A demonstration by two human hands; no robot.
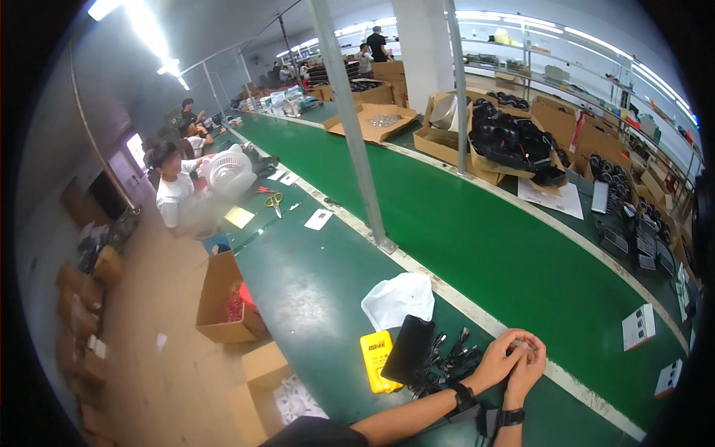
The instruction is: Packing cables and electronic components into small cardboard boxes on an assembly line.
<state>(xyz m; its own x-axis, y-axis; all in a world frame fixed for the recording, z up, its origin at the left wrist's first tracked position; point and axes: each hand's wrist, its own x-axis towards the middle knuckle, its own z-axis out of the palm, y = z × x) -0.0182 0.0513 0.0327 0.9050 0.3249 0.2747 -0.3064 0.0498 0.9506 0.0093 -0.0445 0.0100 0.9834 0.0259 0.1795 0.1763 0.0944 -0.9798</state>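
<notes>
My left hand (497, 363) and my right hand (527, 369) meet at the near edge of the green bench (313, 290), fingers closed together around something small that I cannot make out. Both wrists wear black bands. Just left of my hands lies a heap of black cables and plugs (445, 357). A black phone-like slab (409, 349) leans on a yellow box (377, 360). A crumpled white plastic bag (398, 298) lies behind them.
A green conveyor belt (484, 238) runs past a grey post (350, 127). Open cardboard boxes (223, 298) stand on the floor at left. Cartons of black parts (514, 145) line the far side. Other people sit further along; a white fan (227, 173), scissors (274, 200), small white boxes (638, 326).
</notes>
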